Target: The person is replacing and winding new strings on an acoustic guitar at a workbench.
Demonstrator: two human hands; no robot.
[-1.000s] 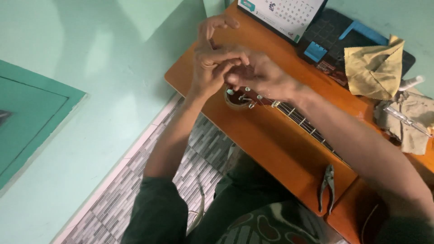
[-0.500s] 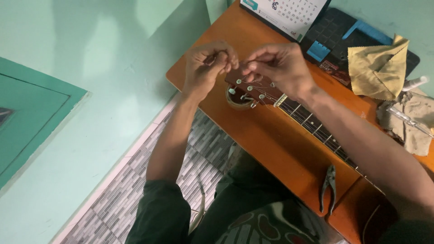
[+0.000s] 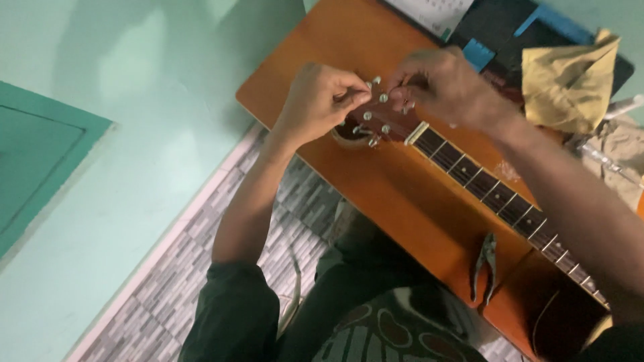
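Head view, guitar: I see a guitar lying flat on the orange bench [image 3: 376, 201], its headstock [image 3: 376, 121] toward the bench's far left corner and its dark fretted neck [image 3: 496, 191] running down to the right.
Head view, tuning posts: small silver tuning posts [image 3: 384, 98] stand up from the headstock, between my two hands.
Head view, left hand: my left hand [image 3: 318, 100] is curled narrow, thumb and forefinger pinched together just beside the posts; it looks like a fine string is in the pinch, but it is too thin for me to tell.
Head view, right hand: my right hand [image 3: 439, 84] hovers over the other side of the headstock, fingers [image 3: 402, 94] bent in close at the posts; whether they grip anything I cannot tell.
Head view, nearby things: pliers [image 3: 484, 265] lie on the bench near its front edge, well apart from both hands; a yellow cloth [image 3: 563, 80] sits at the far right on a dark mat [image 3: 500, 23].
Doing it well, as I judge it: keep the left pinch steady and low by the post, let the right fingers work one post at a time, and keep the neck flat so the headstock does not roll.
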